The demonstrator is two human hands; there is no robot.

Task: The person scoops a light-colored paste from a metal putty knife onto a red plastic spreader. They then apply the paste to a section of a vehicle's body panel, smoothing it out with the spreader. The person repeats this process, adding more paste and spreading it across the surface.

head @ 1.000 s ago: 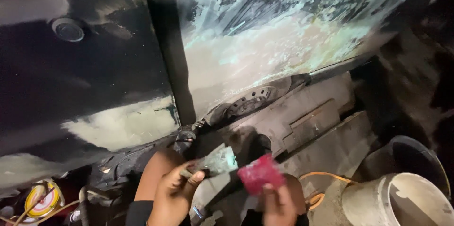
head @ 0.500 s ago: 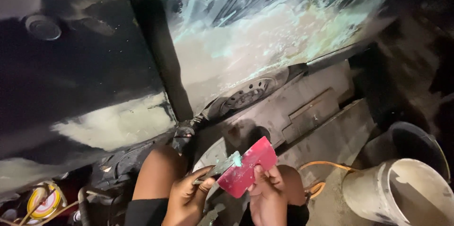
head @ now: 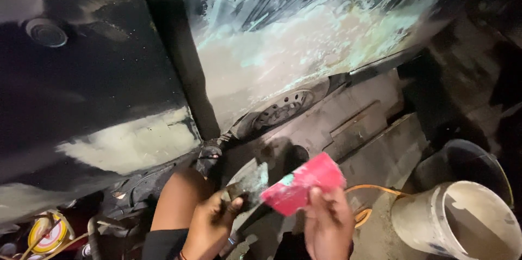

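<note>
Grey putty knife (head: 247,184) gripped in left hand (head: 209,224), fingers closed round handle. Red flexible spreader (head: 304,184) pinched in right hand (head: 326,222), edge laid against blade (pale filler smeared at tip). Edge best drawn flat along blade. Filler-patched car panel (head: 304,59) above; white bucket (head: 462,227) at right.

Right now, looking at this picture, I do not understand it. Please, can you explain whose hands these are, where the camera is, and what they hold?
There is no machine: a person works with bare hands, and a camera on their head looks down. The left hand holds a metal putty knife. The right hand holds a red plastic spreader, its edge meeting the knife blade. In front is a dark car body with pale filler patches and a wheel. A whitish bucket stands at the right, an orange cable beside it.
</note>
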